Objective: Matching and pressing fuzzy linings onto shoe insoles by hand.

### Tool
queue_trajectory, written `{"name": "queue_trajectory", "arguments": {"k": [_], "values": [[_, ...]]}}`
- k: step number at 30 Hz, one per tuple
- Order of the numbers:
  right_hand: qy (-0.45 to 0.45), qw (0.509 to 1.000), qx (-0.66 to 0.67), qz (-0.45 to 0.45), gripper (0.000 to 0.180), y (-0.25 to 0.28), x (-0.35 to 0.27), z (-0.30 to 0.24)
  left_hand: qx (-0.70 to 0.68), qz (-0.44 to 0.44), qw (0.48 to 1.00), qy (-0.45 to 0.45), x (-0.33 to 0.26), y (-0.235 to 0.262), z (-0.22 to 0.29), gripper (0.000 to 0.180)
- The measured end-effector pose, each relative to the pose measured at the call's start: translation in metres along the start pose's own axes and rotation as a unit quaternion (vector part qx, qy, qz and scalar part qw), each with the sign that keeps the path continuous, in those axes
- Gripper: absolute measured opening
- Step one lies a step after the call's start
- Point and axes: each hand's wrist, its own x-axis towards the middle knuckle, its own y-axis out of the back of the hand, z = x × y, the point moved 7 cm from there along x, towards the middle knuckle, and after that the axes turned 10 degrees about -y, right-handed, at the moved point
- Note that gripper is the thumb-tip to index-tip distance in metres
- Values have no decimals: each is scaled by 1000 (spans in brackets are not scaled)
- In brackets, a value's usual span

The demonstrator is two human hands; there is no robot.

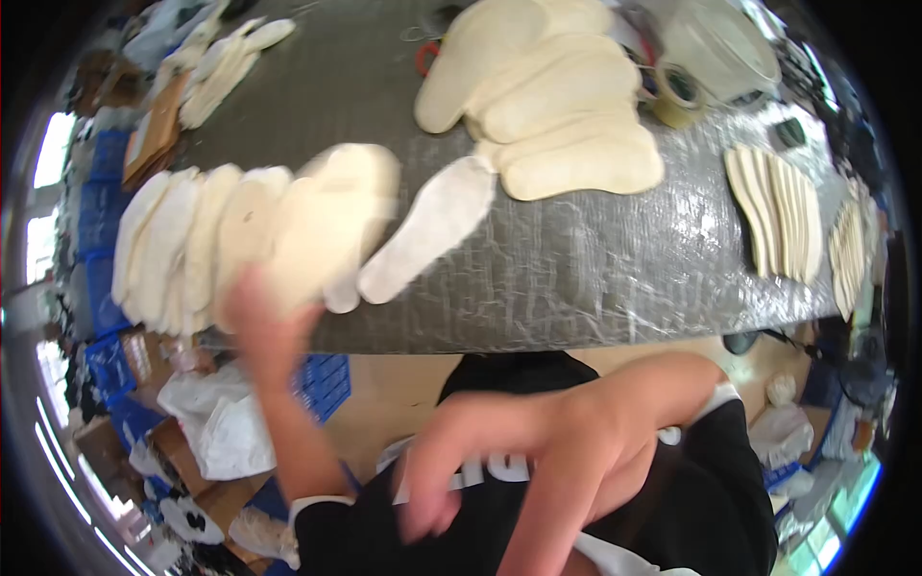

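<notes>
At the table's left, my left hand point(264, 312) grips the near end of a cream insole point(331, 211), which is smeared by motion. Beside and under it, a row of overlapping cream and white insoles point(158, 250) lies on the table. A single whitish insole point(432, 226) rests slantwise to the right of the held one. My right hand point(567, 432) is raised close in front of my body, off the table, its fingers bent and apart. Nothing shows in it, though part of it is blurred.
A pile of cream insoles point(576, 115) covers the far middle of the dark table point(576, 278). Behind it stand a tape roll point(678, 91) and a clear plastic container point(720, 48). More insoles point(783, 216) line the right. Blue crates point(327, 384) and a white bag point(221, 422) sit below.
</notes>
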Motion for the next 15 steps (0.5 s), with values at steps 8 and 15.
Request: {"name": "queue_trajectory", "arguments": {"k": [8, 15], "values": [[118, 979, 154, 69, 22, -32, 28, 16, -178, -24, 965, 190, 28, -43, -87, 24], [129, 969, 188, 91, 22, -20, 34, 33, -262, -169, 920, 236, 14, -188, -38, 34]]}}
